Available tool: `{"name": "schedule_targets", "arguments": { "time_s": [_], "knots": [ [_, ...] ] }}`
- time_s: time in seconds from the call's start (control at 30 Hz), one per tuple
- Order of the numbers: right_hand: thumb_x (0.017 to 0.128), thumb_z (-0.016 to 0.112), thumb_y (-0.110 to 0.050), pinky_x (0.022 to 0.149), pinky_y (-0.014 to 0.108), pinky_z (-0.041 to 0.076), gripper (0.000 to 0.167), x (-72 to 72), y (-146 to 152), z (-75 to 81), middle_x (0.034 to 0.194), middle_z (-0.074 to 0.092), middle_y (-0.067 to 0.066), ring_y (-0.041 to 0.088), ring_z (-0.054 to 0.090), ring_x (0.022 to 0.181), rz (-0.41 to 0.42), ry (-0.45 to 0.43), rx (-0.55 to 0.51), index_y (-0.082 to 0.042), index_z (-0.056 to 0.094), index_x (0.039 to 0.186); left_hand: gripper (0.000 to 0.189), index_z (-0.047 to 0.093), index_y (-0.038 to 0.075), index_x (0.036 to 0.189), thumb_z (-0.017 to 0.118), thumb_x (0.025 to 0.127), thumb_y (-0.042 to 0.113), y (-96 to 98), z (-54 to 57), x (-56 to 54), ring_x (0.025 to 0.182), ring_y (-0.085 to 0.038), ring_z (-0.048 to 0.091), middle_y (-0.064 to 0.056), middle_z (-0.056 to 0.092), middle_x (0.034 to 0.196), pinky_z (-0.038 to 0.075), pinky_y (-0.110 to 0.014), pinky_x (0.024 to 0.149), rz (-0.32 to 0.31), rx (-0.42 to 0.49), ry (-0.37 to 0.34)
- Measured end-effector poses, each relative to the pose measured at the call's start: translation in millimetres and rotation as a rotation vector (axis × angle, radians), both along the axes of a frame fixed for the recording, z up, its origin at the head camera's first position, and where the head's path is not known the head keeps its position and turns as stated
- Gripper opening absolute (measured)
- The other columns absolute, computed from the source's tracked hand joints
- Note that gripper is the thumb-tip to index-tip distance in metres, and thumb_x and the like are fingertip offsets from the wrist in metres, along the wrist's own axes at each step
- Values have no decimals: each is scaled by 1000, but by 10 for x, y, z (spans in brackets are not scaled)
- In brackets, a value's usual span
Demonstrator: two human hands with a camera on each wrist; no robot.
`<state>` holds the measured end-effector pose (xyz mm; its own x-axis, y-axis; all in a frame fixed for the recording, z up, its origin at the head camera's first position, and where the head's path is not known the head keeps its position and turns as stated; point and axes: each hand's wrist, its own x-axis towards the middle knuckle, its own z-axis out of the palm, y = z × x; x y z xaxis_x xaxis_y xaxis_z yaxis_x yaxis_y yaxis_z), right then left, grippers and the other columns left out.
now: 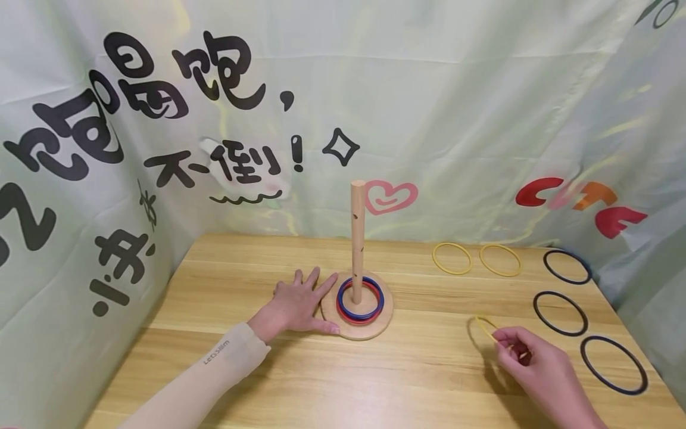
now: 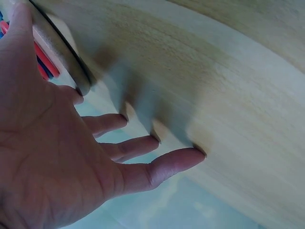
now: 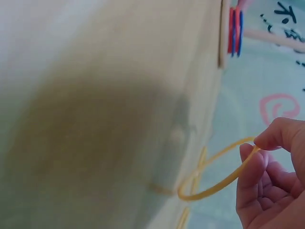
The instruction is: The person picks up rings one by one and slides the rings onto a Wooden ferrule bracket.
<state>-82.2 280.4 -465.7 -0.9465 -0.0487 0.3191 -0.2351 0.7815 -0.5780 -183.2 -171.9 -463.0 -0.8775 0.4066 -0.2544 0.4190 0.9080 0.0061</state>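
A wooden peg (image 1: 358,238) stands upright on a round wooden base (image 1: 383,322), with red and blue rings (image 1: 343,313) stacked around its foot. My left hand (image 1: 295,304) lies with fingers spread at the left edge of the base, thumb and index finger touching its rim. In the left wrist view the spread fingers (image 2: 176,162) reach over the tabletop. My right hand (image 1: 541,360) pinches a yellow ring (image 1: 485,326) between thumb and fingers. That yellow ring (image 3: 214,190) shows tilted in the right wrist view, its far side low over the table.
Two yellow rings (image 1: 452,273) (image 1: 501,274) lie at the back of the wooden table (image 1: 418,369), right of the peg. Three dark blue rings (image 1: 568,281) (image 1: 560,331) (image 1: 611,388) lie along the right side. A printed cloth (image 1: 455,119) hangs behind and at both sides.
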Motion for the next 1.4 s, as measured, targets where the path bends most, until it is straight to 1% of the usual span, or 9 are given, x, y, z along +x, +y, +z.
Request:
{"name": "schedule_targets", "arguments": {
  "time_s": [0.13, 0.33, 0.5, 0.7, 0.8, 0.93, 1.03, 1.2, 1.4],
  "knots": [
    [84, 83, 12, 60, 14, 45, 29, -27, -156, 99, 77, 61, -15, 3, 55, 67, 80, 98, -56, -12, 79, 100, 123, 18, 33, 177, 56, 81, 99, 10, -2, 1, 152, -58, 35, -19, 25, 178, 52, -73, 91, 2, -2, -5],
    [80, 83, 15, 58, 14, 46, 36, -73, -326, 240, 76, 64, -15, 3, 58, 65, 191, 222, -126, -17, 77, 97, 123, 19, 32, 177, 57, 81, 98, 30, 12, 0, 152, -58, 36, -19, 25, 177, 53, -73, 91, -2, -1, -4],
    [84, 83, 14, 58, 15, 47, 38, -133, -480, 398, 78, 66, -15, 4, 60, 67, 241, 246, -141, -20, 76, 100, 122, 19, 32, 177, 58, 81, 97, 47, 22, 0, 151, -58, 35, -19, 25, 177, 51, -74, 92, -6, 10, -7],
    [88, 82, 13, 57, 16, 46, 36, -209, -676, 600, 80, 67, -15, 5, 61, 67, 303, 272, -175, -18, 75, 104, 122, 19, 32, 177, 58, 81, 97, 55, 24, -14, 152, -59, 35, -19, 25, 178, 50, -75, 94, -3, 15, -16],
    [91, 80, 12, 54, 18, 47, 35, -236, -794, 721, 79, 66, -12, 7, 60, 63, 338, 254, -223, -18, 74, 107, 123, 18, 32, 177, 58, 81, 98, 49, 29, -12, 152, -57, 36, -19, 24, 178, 51, -73, 94, -1, 3, -17],
    [97, 75, 12, 50, 23, 50, 27, -276, -962, 944, 77, 64, -3, 13, 59, 56, 401, 171, -384, -12, 73, 109, 124, 18, 32, 177, 57, 81, 98, 32, 27, -7, 151, -56, 37, -19, 25, 178, 52, -71, 93, 2, -9, -10],
    [99, 72, 12, 49, 27, 52, 20, -315, -1071, 1131, 75, 64, 3, 16, 59, 53, 432, 139, -483, -6, 73, 108, 124, 17, 32, 178, 55, 81, 99, 18, 8, -7, 151, -55, 38, -19, 24, 178, 53, -70, 92, 2, -21, -7],
    [101, 72, 8, 50, 30, 54, 12, -402, -1229, 1400, 75, 64, 8, 20, 60, 54, 443, 122, -554, -2, 72, 107, 125, 16, 32, 178, 55, 80, 100, 0, 1, 13, 150, -55, 39, -19, 25, 177, 54, -68, 89, 1, -23, -2],
    [102, 72, 3, 51, 30, 54, 6, -526, -1425, 1611, 76, 64, 14, 23, 59, 54, 431, 124, -625, 1, 71, 108, 124, 18, 31, 177, 55, 81, 99, 5, 12, 18, 149, -55, 40, -19, 27, 177, 54, -70, 89, -2, -21, 8]
  ]
}}
